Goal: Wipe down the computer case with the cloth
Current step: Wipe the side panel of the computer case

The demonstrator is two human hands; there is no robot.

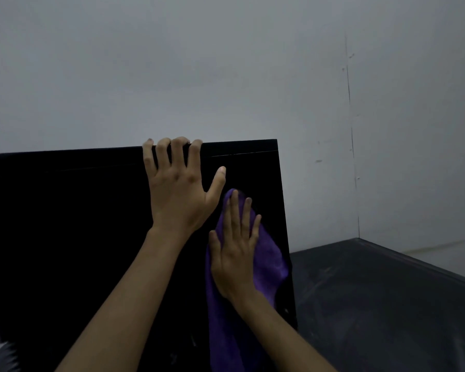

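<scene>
A black computer case (78,237), a flat-sided box with a smooth, dark panel facing the camera, stands on a dark, matte table (387,304) with a dull, faintly scuffed surface, set against a plain pale grey wall (226,63). The left hand (177,183) grips the case's straight top edge, its four fingers curled over the rim and the thumb spread out against the panel. The right hand (234,251) lies flat with straight fingers, pressing a purple cloth (263,261) against the panel near the case's right edge. The cloth looks soft and fuzzy, like microfibre; it hangs in a long, loosely folded drape from under the fingertips down past the wrist toward the bottom of the view
</scene>
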